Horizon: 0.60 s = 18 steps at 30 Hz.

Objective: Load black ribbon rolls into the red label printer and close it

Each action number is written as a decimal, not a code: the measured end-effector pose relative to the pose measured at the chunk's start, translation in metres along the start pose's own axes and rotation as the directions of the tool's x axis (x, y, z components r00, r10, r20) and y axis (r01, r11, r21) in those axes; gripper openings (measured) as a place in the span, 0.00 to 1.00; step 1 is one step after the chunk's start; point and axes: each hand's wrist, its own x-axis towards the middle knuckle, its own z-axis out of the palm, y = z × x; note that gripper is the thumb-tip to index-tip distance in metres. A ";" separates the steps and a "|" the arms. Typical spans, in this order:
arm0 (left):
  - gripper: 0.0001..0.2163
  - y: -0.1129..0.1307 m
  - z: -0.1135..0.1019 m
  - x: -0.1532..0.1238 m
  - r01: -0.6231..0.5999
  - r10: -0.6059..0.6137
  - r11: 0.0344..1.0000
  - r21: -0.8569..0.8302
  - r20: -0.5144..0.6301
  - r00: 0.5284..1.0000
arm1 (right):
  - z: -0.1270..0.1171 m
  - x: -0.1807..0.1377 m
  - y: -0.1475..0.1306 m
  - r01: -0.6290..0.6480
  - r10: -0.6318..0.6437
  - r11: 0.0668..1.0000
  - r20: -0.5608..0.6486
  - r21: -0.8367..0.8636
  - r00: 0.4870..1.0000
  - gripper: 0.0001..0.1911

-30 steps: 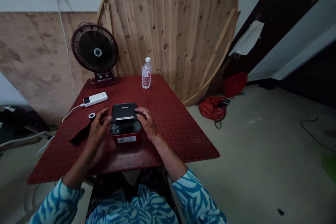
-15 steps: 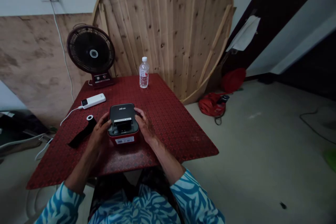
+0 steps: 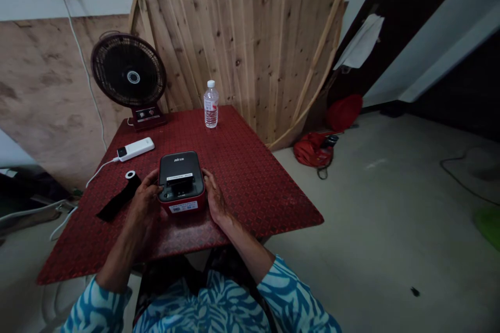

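Note:
A small label printer (image 3: 182,164) with a black top and red base rests on the table near its front edge. A printed sticker shows on its front. My left hand (image 3: 145,195) grips the printer's left side, fingers curled along it and thumb near its front corner. Against the opposite side lies my right hand (image 3: 216,199), its fingers wrapped along the wall. To the left of my left hand is a small roll with a white core (image 3: 130,174), and a black strip (image 3: 119,200) trails from it toward me.
Behind the printer stand a water bottle (image 3: 211,105) and a dark red fan (image 3: 146,114). A white power bank (image 3: 135,149) with a cable lies at left. The red-patterned table (image 3: 265,192) backs onto a round wooden board (image 3: 242,36). Red bags (image 3: 312,151) sit on the floor.
My right fingers have slid from the printer's top edge down along its side. My left thumb has shifted slightly. The printer stays in place while the view moves a little.

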 end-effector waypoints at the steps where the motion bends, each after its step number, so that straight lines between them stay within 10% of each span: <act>1: 0.29 0.000 0.000 0.000 -0.007 0.007 1.000 -0.002 -0.010 1.000 | 0.000 0.000 0.000 -0.004 0.004 1.000 0.005 -0.001 1.000 0.23; 18: 0.27 0.007 -0.005 -0.001 -0.099 0.099 0.952 0.291 0.015 0.995 | -0.001 -0.001 -0.003 0.046 -0.044 0.996 0.030 -0.080 0.999 0.23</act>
